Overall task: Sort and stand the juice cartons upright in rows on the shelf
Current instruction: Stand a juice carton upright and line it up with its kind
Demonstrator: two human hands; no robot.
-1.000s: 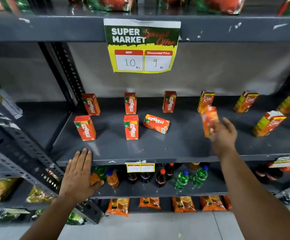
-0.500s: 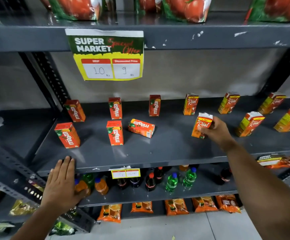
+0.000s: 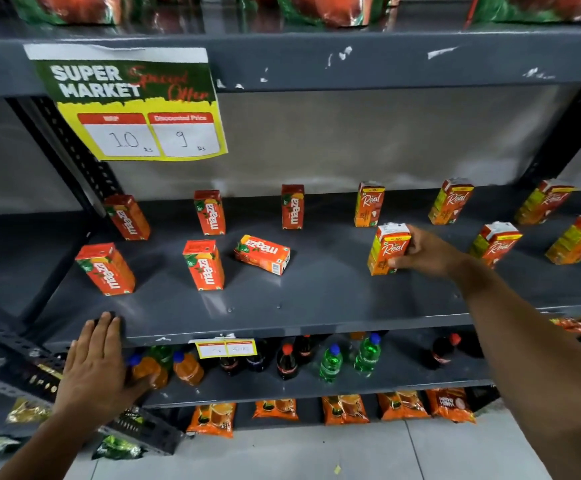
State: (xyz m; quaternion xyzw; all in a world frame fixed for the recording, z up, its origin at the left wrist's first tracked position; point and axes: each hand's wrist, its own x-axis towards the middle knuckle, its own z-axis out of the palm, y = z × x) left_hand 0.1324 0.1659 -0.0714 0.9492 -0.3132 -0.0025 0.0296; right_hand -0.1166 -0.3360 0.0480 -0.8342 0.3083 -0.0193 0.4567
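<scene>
On the grey shelf (image 3: pixel 317 306) red Maaza cartons stand upright on the left, among them one at the front left (image 3: pixel 106 269) and one at front middle (image 3: pixel 204 265). One Maaza carton (image 3: pixel 262 254) lies on its side beside them. Orange Real cartons stand on the right, in a back row (image 3: pixel 368 204) and a front row (image 3: pixel 495 242). My right hand (image 3: pixel 424 252) grips an upright Real carton (image 3: pixel 388 249) that stands on the shelf. My left hand (image 3: pixel 93 368) rests flat on the shelf's front edge, holding nothing.
A price sign (image 3: pixel 133 105) hangs from the shelf above. Soft-drink bottles (image 3: pixel 330 363) stand on the shelf below, with orange packets (image 3: pixel 344 408) lower still. A slotted upright post (image 3: pixel 70 150) bounds the left side, another post (image 3: pixel 566 133) the right.
My right hand has brought the Real carton down from the air and stood it upright on the shelf, still gripping it. The view has shifted right. My left hand stays on the shelf edge.
</scene>
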